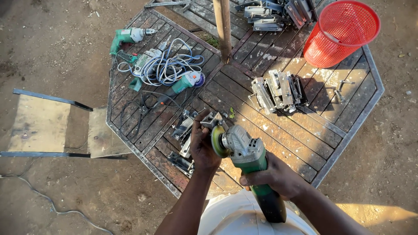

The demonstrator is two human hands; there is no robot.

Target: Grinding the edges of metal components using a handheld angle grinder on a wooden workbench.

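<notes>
My right hand (274,176) grips the body of a green and grey angle grinder (248,159), its disc pointing left. My left hand (202,146) is closed on a small metal bracket piece (212,119), held against the grinder's disc over the near edge of the wooden table (300,139). Several more metal parts (183,130) lie on the table just left of my left hand.
A stack of metal brackets (281,91) sits mid-table, and more brackets (270,13) at the back. A red mesh basket (339,32) stands back right. A green drill (128,37), a second grinder (187,82) and coiled cords (167,65) lie left. A wooden post (223,28) rises mid-table. A bench (41,126) stands left.
</notes>
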